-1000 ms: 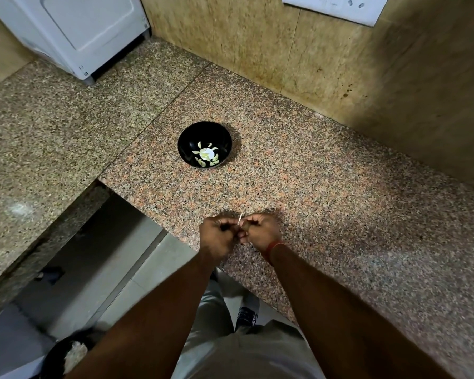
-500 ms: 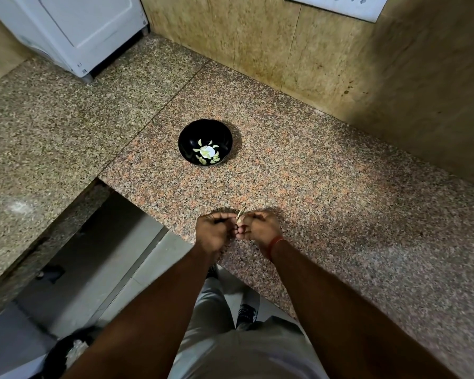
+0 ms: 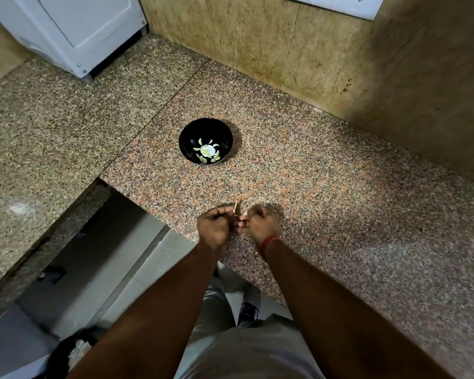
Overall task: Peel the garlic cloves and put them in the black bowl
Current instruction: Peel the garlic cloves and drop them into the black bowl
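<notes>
Both hands were held together just above the near edge of the granite counter [image 3: 326, 187], close to the inner corner where the slab steps back toward the floor gap. The left hand [image 3: 213, 227] had its fingers curled inward, and a thin strip of papery garlic skin [image 3: 236, 208] stuck up from its fingertips, so it was pinching that skin. The right hand [image 3: 262, 223] was also curled into a loose fist, knuckles up, its fingertips meeting those of the left; the garlic clove [image 3: 241, 223] itself was almost wholly hidden between the two hands, and only a pale bit showed there, so how the right fingers lay on it could not be told exactly. A red thread band [image 3: 268, 242] circled the right wrist. The black bowl [image 3: 188, 138] stood farther back on the counter, well apart from the hands and nearer the seam between the two slabs; several pale peeled cloves [image 3: 206, 152] lay at its bottom. A white appliance [image 3: 74, 31] sat at the far left corner against the wall.
</notes>
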The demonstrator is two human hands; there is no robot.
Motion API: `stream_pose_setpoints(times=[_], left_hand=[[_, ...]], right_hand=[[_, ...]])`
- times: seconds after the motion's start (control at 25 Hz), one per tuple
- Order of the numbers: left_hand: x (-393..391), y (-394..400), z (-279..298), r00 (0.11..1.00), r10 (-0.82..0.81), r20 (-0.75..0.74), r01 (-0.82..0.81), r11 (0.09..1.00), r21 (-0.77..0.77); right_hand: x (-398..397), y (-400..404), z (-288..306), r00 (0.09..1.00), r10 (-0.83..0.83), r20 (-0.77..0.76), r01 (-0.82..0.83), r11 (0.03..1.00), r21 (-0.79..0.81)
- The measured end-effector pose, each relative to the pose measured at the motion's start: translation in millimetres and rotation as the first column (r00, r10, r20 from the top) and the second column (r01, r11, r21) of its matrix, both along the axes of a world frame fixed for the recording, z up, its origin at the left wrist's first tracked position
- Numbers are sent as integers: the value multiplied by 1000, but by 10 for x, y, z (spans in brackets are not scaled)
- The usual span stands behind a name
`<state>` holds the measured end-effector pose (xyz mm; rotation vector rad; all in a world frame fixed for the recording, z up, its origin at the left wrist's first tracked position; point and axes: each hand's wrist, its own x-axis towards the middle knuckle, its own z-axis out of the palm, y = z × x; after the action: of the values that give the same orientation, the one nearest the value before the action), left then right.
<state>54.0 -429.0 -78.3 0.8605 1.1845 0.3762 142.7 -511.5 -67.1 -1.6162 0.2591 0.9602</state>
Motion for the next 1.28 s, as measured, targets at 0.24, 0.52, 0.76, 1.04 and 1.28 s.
stream_pose_setpoints(times=[0.24, 0.52, 0.76, 1.04, 1.28], left_hand=[[-60, 79, -2, 997, -79, 8, 78, 995, 65], [-68, 61, -13, 982, -173, -76, 184, 968, 169], [5, 78, 18, 897, -279, -343, 406, 828, 387], [-226, -89, 17, 888, -326, -325, 442, 800, 405], [-348, -307, 60, 924, -334, -184, 362, 920, 150]], right_hand=[[123, -97, -35, 951, 254, 176, -228, 961, -155], [122, -36, -15, 921, 333, 201, -291, 933, -213], [105, -169, -39, 951, 266, 157, -247, 960, -132], [58, -367, 31, 938, 314, 147, -315, 949, -18], [-79, -586, -56, 872, 434, 227, -429, 900, -74]])
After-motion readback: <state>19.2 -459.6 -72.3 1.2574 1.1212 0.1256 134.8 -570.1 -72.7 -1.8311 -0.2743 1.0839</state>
